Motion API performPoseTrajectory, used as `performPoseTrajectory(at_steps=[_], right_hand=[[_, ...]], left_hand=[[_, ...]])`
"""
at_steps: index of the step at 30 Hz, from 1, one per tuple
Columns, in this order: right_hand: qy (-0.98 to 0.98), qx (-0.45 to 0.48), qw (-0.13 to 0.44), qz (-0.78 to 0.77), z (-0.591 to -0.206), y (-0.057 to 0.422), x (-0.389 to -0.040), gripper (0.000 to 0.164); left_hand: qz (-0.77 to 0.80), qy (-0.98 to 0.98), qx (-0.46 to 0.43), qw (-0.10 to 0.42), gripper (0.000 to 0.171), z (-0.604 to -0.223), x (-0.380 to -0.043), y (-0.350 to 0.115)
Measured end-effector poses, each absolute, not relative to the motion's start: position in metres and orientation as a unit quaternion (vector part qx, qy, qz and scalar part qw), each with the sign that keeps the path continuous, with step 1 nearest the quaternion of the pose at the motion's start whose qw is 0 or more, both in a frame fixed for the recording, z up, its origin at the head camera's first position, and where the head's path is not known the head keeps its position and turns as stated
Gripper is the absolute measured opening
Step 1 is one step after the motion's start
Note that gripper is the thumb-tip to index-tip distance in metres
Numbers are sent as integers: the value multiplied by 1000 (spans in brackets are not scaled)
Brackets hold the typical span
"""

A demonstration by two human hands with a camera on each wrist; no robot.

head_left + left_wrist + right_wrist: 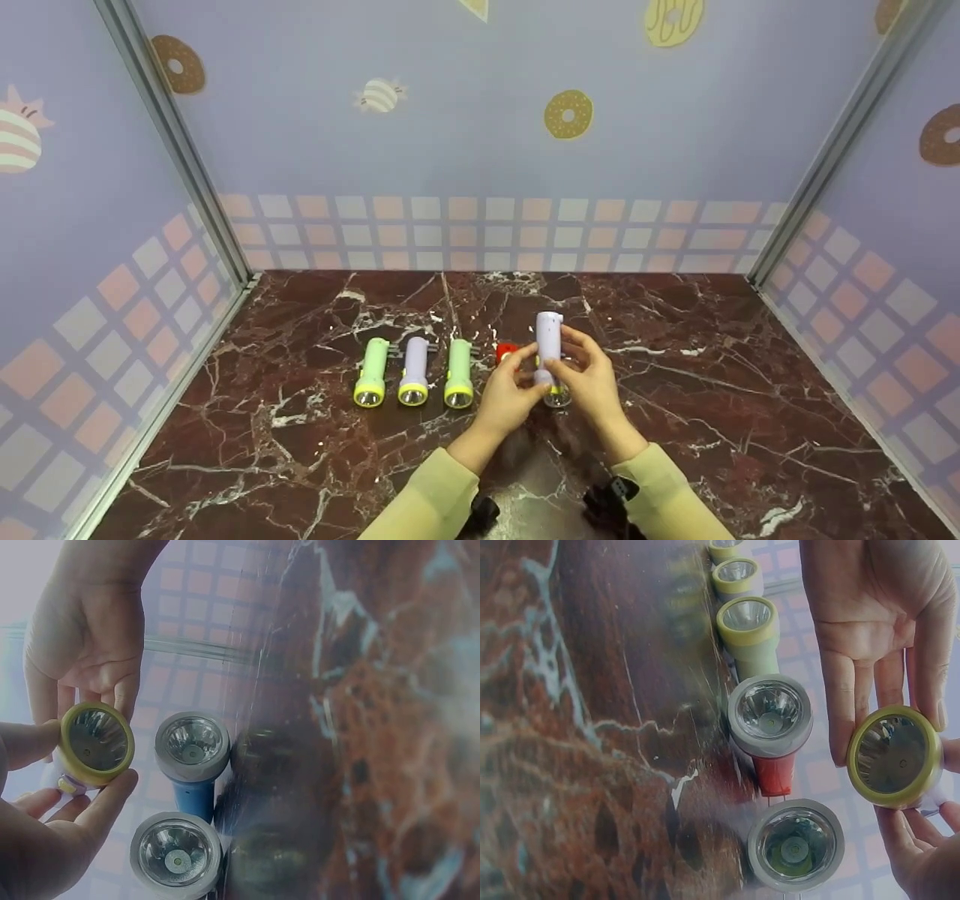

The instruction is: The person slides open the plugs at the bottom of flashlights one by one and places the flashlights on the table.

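Both hands hold a lilac flashlight (549,337) between them above the table. Its yellow-rimmed lens end (97,739) faces back and its tail points up and away. The left hand (504,397) pinches it from the left near the lens end, and the right hand (596,379) grips it from the right. A yellow switch (71,785) shows on its side. Behind the left hand, largely hidden, lies a red flashlight (774,774) with a grey rim. Below the held one is a blue flashlight (193,797), also grey-rimmed and mostly covered in the head view.
Left of the hands, a green flashlight (459,367), a lilac one (414,367) and another green one (373,367) lie in a row, lenses toward the person. The marbled table (300,465) meets a patterned back wall (450,150) and side walls with metal edges.
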State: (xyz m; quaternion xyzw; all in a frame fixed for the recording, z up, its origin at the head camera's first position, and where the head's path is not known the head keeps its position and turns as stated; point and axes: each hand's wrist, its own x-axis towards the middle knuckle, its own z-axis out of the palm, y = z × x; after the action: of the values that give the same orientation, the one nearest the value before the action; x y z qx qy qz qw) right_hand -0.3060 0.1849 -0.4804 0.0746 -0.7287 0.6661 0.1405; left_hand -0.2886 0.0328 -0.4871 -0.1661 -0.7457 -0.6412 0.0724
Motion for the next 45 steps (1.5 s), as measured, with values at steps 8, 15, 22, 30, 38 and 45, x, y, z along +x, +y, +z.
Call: performPoseTrajectory(at_steps=[8, 15, 22, 30, 38, 45], right_hand=[[-727, 64, 136, 670, -481, 184, -305, 57], [-716, 62, 143, 681, -482, 182, -305, 56], [-709, 65, 143, 687, -481, 179, -304, 56], [-707, 73, 120, 693, -480, 169, -296, 57], [-711, 83, 109, 689, -483, 163, -293, 56], [-719, 89, 99, 682, -487, 157, -289, 54]], left_hand=[[-646, -741, -171, 68, 60, -487, -290, 32], [-668, -719, -185, 51, 59, -486, -292, 29], [-665, -720, -180, 78, 43, -484, -295, 27], [-679, -710, -143, 118, 37, -484, -301, 21], [-695, -701, -127, 101, 42, -481, -305, 15], [-690, -706, -126, 97, 46, -478, -306, 9]])
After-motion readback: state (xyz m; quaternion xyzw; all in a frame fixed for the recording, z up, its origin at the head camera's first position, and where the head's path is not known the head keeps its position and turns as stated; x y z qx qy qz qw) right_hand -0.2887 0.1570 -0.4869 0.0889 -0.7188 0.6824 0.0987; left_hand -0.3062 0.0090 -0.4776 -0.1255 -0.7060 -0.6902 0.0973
